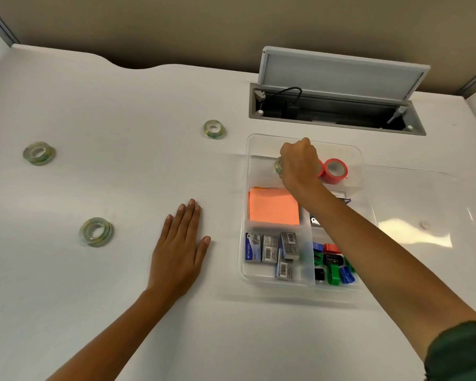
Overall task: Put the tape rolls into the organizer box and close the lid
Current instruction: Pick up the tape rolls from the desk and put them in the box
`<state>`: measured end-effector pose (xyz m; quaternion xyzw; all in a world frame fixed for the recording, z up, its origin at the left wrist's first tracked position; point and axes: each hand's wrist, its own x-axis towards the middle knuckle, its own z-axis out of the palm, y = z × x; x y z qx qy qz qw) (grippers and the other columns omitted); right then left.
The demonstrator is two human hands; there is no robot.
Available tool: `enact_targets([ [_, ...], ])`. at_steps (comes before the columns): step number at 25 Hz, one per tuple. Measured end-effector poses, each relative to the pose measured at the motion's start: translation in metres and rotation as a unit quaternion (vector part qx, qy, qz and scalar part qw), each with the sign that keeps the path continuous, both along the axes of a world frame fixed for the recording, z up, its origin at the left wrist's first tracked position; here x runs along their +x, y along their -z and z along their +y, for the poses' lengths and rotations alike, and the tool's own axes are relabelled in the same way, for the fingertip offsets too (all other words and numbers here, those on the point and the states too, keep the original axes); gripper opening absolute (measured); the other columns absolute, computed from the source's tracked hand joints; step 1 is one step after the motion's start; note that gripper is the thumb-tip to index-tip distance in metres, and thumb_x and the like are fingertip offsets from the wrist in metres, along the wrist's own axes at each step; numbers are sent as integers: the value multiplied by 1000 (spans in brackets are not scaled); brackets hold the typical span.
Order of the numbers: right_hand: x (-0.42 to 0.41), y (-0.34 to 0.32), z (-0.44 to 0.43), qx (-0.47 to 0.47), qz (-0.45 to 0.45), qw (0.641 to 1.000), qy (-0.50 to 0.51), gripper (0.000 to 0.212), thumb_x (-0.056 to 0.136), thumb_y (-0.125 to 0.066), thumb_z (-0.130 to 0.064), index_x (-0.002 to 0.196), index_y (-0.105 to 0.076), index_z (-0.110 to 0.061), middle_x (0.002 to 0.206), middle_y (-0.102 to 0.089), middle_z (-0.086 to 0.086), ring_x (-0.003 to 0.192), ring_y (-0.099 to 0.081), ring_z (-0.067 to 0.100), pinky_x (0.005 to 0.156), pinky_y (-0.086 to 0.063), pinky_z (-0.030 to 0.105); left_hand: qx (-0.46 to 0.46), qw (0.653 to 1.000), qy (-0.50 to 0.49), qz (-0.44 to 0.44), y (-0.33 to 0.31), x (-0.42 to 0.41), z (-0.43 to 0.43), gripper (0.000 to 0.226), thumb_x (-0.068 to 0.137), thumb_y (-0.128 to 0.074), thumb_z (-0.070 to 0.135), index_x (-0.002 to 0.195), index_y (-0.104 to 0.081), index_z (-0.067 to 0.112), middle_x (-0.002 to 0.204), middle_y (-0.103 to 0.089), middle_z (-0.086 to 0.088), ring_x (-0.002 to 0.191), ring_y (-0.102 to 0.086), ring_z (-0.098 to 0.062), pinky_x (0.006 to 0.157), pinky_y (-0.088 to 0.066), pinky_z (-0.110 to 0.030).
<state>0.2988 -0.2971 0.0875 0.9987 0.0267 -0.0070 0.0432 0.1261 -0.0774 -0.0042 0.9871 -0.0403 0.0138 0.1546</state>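
Clear tape roll going into the organizer box's far compartment

Best to set it flat beside the red tape roll [335, 170] before letting go — right hand [300, 163] is curled around a clear tape roll [278, 166] over the organizer box [248, 204]; left hand [180, 248] lies flat, empty, on the desk [121, 105] — three clear rolls wait toward its left edge.

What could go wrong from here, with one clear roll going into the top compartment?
The right hand hides where its clear roll will land; it might crowd the red rolls. Three clear rolls lie far left on the desk, so one could be missed. The clear lid is hard to see.
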Motion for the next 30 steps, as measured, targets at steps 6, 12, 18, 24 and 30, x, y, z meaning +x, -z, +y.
enact_targets([
  [6, -2, -2, -3, 100, -17, 995, 24, 27, 89, -62, -15, 109, -64, 4, 107, -65, 23, 97, -63, 30, 84, -53, 33, -1, 1000, 1, 1, 0, -1, 0, 64, 97, -17, 46, 152, -11, 14, 160, -9, -1, 148, -4, -15, 120, -4, -32],
  [12, 6, -26, 15, 232, -172, 952, -102, 25, 82, -68, -3, 107, -67, 0, 105, -67, 17, 94, -65, 29, 73, -51, 26, -14, 1000, 0, -16, -5, 9, 13, 65, 97, -21, 46, 151, -15, 10, 160, -6, -4, 148, -4, -17, 120, -3, -31],
  [18, 43, -13, 72, 243, -75, 949, -189, 40, 79, -70, -3, 118, -62, -4, 118, -64, 15, 107, -61, 29, 85, -51, 34, 1, 1000, -26, -5, -3, 18, 21, 68, 96, -15, 50, 151, -10, 10, 160, -7, -4, 148, -4, -16, 119, 0, -28],
  [24, 82, 13, 108, 257, 63, 955, -131, 68, 79, -74, -11, 139, -41, -8, 143, -45, 14, 127, -47, 29, 95, -42, 29, -7, 1000, -26, 2, -3, 19, 21, 66, 97, -18, 49, 151, -5, 13, 160, -1, -1, 148, 1, -13, 119, 0, -29],
  [30, 95, 35, 119, 232, 73, 961, -133, 59, 77, -74, -14, 132, -51, -11, 129, -54, 15, 120, -51, 32, 88, -45, 33, -13, 1000, -27, 9, -3, 19, 22, 66, 97, -18, 49, 151, -2, 14, 160, 1, 0, 147, 5, -12, 119, 0, -30],
])
